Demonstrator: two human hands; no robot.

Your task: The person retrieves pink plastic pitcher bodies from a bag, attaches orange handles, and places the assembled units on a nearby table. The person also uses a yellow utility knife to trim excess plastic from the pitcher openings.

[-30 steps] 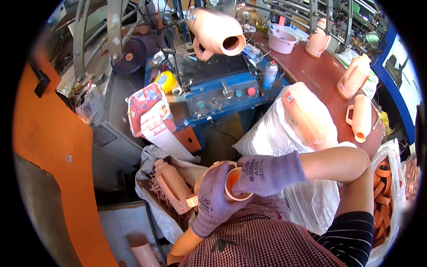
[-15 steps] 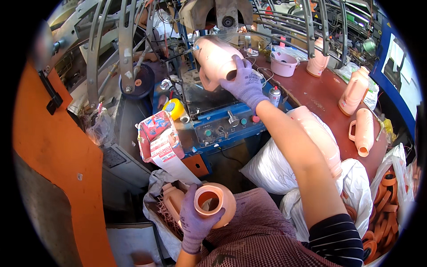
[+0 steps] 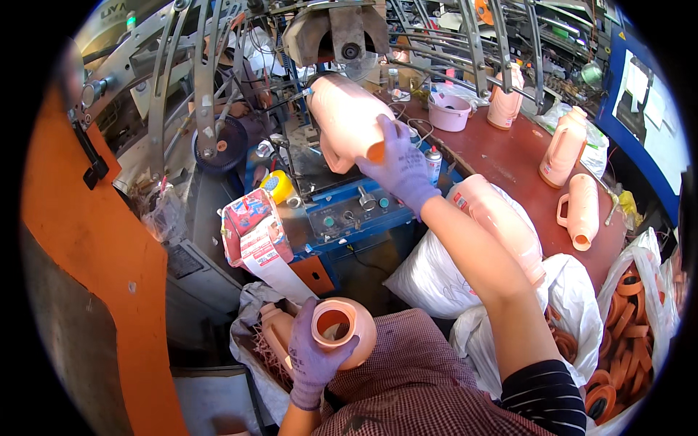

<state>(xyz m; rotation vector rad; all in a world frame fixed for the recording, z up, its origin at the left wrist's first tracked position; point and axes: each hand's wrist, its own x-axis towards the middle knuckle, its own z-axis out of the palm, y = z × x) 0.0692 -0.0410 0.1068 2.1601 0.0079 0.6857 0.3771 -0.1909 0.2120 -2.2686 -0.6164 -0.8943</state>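
My right hand point(image 3: 403, 166), in a purple glove, grips the neck end of a pale pink plastic jug point(image 3: 343, 109). This jug lies tilted at the machine's front, its open mouth toward me and its far end by a metal rod. Close to my lap, my left hand point(image 3: 311, 357), gloved alike, is wrapped round a second pink jug point(image 3: 363, 330) whose round mouth faces up. Beside that hand another pink jug point(image 3: 275, 325) rests in an open sack point(image 3: 251, 301).
Several pink jugs stand or lie on the red-brown table point(image 3: 502, 156) at right, near a lilac bucket point(image 3: 448, 114). One jug point(image 3: 498, 225) lies on white sacks point(image 3: 429, 272). Orange rings point(image 3: 622, 341) fill a bag. A label roll box point(image 3: 254, 225) sits by the control panel point(image 3: 356, 214).
My right hand has brought the jug at the machine slightly nearer, with its mouth lower. The left hand keeps its hold. The whole view has shifted a little.
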